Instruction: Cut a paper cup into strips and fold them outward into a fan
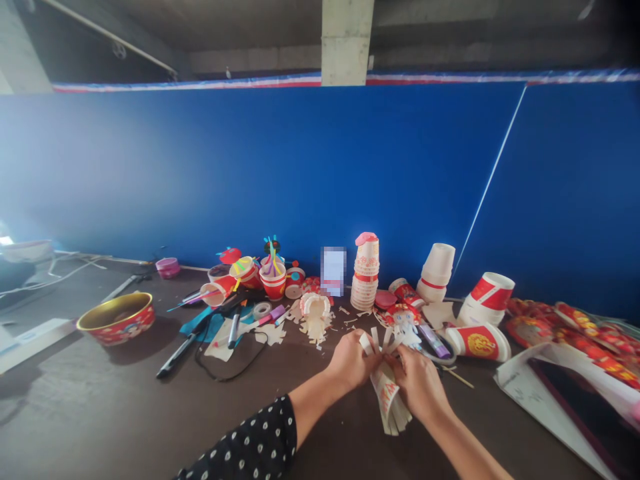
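Observation:
Both my hands meet over the dark table, closed on a white paper cup point(389, 400) that is cut into long strips. My left hand point(351, 363) pinches the strips at the top left, its sleeve black with white dots. My right hand point(419, 381) grips the cup from the right. Loose strip ends fan out above my fingers and hang below my hands. Just beyond lie paper scraps and another cut cup point(315, 313) with fringed strips.
A tall stack of paper cups point(365, 275) stands ahead, with red-and-white cups point(479, 340) lying to its right. A gold-and-red bowl point(117, 319) sits at left, with pens point(181, 353), tape and decorated cups point(273, 279) nearby. Red printed packaging point(575, 333) lies at right. A blue wall point(300, 173) backs the table.

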The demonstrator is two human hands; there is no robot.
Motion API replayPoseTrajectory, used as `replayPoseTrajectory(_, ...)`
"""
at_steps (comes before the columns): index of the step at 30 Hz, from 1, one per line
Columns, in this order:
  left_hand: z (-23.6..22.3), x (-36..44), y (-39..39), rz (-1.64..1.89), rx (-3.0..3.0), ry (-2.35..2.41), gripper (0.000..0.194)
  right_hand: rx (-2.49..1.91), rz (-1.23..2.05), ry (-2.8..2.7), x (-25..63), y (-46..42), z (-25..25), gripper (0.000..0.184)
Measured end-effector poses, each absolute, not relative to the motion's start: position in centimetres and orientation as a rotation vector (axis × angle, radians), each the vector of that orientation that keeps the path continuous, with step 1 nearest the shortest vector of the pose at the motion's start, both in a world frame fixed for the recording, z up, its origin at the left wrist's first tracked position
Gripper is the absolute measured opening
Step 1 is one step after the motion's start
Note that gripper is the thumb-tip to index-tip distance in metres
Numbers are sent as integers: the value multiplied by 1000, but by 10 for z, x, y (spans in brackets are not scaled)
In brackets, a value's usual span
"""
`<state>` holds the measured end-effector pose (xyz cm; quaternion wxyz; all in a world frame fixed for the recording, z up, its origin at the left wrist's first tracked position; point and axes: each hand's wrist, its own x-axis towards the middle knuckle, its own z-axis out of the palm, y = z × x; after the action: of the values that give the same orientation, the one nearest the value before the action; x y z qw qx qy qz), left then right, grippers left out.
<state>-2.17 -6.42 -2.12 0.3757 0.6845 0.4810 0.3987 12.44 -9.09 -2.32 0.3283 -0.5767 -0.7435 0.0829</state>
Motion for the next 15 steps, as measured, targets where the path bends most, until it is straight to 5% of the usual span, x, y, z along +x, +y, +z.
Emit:
replayPoseTrajectory(5, -21, -23, -61, 1069, 1809, 1288, 10, -1358, 602, -1754, 126, -87, -28, 20)
replayPoseTrajectory(10, -13, -26, -61, 1231, 1810, 1317, 9, -1177, 992, -1263, 123, -84, -29, 55)
replayPoseTrajectory(15, -14, -27, -59, 1390, 1693, 1335, 10, -1085, 1116, -1055, 113, -93, -21, 61)
